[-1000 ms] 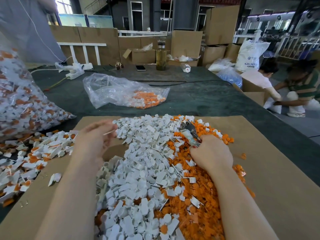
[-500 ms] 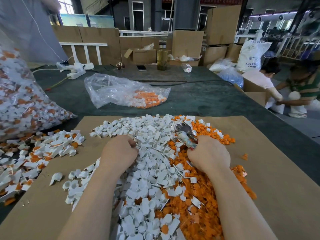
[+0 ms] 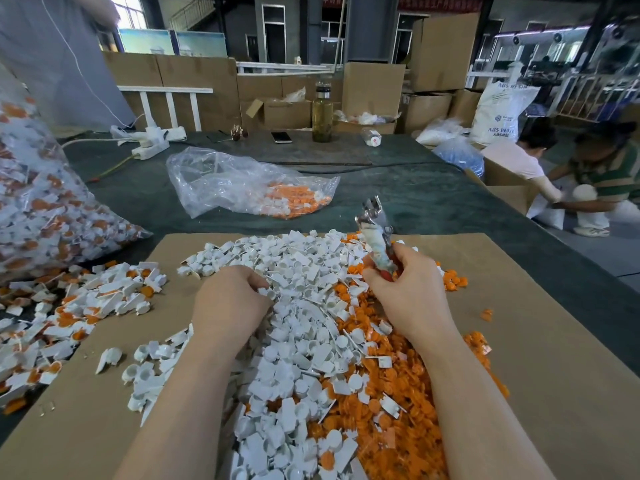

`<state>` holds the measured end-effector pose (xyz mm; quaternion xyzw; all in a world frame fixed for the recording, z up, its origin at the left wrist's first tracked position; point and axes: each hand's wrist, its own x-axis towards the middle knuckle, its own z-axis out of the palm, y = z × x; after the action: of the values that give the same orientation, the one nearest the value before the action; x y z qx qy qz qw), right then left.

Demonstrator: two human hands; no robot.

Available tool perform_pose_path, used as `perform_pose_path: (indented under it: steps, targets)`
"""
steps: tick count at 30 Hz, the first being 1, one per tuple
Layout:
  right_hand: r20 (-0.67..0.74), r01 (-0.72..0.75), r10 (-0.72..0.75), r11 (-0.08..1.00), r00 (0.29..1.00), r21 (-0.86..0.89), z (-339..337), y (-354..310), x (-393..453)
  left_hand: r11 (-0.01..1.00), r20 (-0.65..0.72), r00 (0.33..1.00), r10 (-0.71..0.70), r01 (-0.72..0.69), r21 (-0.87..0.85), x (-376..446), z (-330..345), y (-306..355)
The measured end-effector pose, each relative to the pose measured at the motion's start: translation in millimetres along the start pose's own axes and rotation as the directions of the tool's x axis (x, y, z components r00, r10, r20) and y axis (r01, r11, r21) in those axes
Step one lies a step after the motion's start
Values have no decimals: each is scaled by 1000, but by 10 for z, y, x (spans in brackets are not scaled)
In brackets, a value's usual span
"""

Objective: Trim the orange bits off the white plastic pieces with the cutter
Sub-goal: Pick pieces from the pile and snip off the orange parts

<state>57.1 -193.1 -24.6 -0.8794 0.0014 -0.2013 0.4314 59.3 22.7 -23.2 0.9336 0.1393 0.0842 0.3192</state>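
A dark green felt-covered table (image 3: 398, 202) stretched ahead of you, with a flat brown cardboard sheet (image 3: 540, 358) laid on its near part. In the middle of the sheet sat a broad heap of small white plastic pieces (image 3: 298, 341), and touching its right side lay a mound of loose orange plastic bits (image 3: 391, 403). At the far left slumped a large clear plastic bag of white-and-orange parts (image 3: 41, 209), and below it lay a scatter of white pieces with orange still attached (image 3: 79, 303). Farther back on the felt lay a crumpled clear bag with orange scraps inside (image 3: 249, 185).

Your left hand (image 3: 232, 299) rested on the white heap, fingers curled around a few white pieces at its edge. Your right hand (image 3: 408, 289) was raised just above the orange mound, gripping a metal cutter with tape-wrapped handles (image 3: 377, 233), its tip pointing up and away from you. The cutter's jaws were too small to tell whether they were parted.
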Motion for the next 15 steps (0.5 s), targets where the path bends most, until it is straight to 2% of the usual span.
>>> perform_pose_path:
  steps: [3,6,10,15]
  targets:
    - [12,14,-15,996,1000,84,12,-53,-25,998,-35,999,38,-40,-58,-23,9,42]
    - [7,31,-32,993,999,113,38,-99,-50,962,-86,994,67,-87,-257,-48,-12,136]
    - [-17,63,-62,990,998,123,74,-168,-79,785,-17,998,53,-53,-617,-157,-21,338]
    - [-51,102,-96,984,994,143,103,-200,-111,712,22,997,81,-42,-701,-280,46,509]
